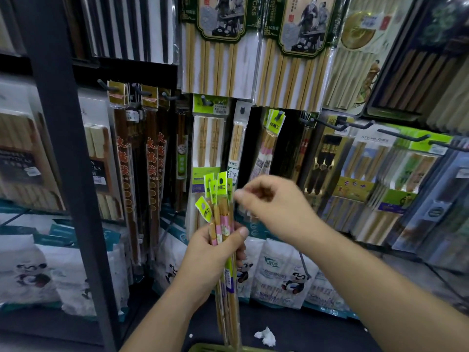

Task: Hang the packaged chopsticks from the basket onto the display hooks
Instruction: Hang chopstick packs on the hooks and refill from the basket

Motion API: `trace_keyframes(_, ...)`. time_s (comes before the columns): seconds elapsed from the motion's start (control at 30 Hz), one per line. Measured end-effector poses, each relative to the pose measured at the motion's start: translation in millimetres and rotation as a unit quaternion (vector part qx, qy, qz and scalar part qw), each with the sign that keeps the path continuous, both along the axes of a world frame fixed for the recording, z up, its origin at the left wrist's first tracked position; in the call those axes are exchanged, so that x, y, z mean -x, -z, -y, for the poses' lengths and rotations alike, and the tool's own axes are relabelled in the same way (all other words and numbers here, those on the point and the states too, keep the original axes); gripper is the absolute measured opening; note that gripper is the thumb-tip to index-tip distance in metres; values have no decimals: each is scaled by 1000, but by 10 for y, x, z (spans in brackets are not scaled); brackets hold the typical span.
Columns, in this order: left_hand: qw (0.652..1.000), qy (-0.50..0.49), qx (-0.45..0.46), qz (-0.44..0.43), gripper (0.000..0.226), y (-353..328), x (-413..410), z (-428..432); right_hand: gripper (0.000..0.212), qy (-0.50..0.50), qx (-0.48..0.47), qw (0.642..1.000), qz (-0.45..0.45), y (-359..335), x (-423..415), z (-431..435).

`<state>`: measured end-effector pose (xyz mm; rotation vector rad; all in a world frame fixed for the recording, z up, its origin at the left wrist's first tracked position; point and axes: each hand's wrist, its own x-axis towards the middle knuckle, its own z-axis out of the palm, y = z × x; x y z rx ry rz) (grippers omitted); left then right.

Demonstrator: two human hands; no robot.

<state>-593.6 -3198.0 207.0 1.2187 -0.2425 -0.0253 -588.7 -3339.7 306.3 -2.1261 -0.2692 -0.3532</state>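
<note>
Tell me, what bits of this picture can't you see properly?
Head view:
- Right hand: its fingertips are blurred by motion, so I cannot tell whether they pinch a pack.
- Basket: only a green rim shows; the rest is cut off by the bottom edge.
- Chopstick packs: their middles are hidden by the gripping left hand, so the count is unclear.

A: What sort of place is showing here?
B: A shop aisle. Rows of chopstick packs are hanging from hooks, some wearing printed labels.
A: Is anything else pointing to that?
B: Tissue packs are standing in a line below, beside a dark rack post.
</note>
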Motion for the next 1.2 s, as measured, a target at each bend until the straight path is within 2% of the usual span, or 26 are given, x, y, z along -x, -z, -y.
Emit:
trace_keyframes(0.07,1000,16,11,-4,21,-27,35,12,10,-28,24,999,-18,60,7,-64)
trace_keyframes(0.17,999,26,21,-10,8,-40,55,-7,10,-56,9,998,-35,63,7,-61)
trace_keyframes(0.27,999,32,23,-13,10,-27,51,-16,14,-48,-6,998,-41,58,0,-39)
trace_keyframes(0.43,997,12,68,-37,13,10,1,2,21,26,-25,999,19,-15,-6,-2)
trace_keyframes(0.53,993,6,103,-49,27,18,-39,-27,23,45,-65,993,85,-176,24,29)
trace_keyframes(0.7,999,-30,4,-23,40,52,-54,-82,28,64,-143,978,140,-585,-33,119)
trace_keyframes(0.87,999,11,9,-35,41,103,-92,-59,29,100,-197,969,107,-692,-223,147)
trace_keyframes(1.0,997,52,22,-55,15,154,-115,-59,33,116,-203,967,97,-693,-308,170)
trace_keyframes(1.2,995,75,31,-66,23,156,-119,-106,37,126,-162,975,85,-630,-365,175)
